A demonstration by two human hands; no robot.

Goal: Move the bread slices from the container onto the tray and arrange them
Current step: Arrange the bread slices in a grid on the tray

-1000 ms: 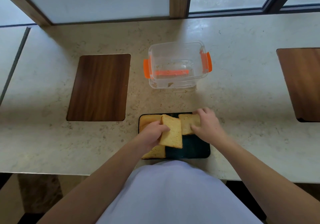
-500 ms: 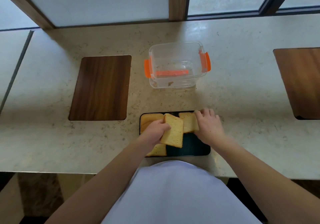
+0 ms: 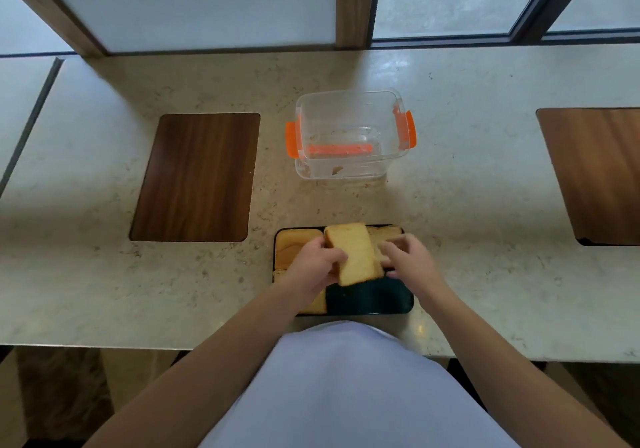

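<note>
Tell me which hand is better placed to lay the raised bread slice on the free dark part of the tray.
Left, probably. The left hand already has its grip on the raised slice, directly beside the tray's bare near-right area. The right hand rests on the far-right slice.

Left hand (image 3: 317,262) grips bread slice (image 3: 353,253) — over tray (image 3: 374,300).

A pale, speckled stone countertop (image 3: 467,205) spans the frame. On it, just above centre, stands a clear plastic container with orange clips (image 3: 349,136). A black rectangular tray (image 3: 374,300) lies at lower centre. Two dark wood-grain rectangular panels sit at left (image 3: 195,177) and at right edge (image 3: 599,174).
</note>
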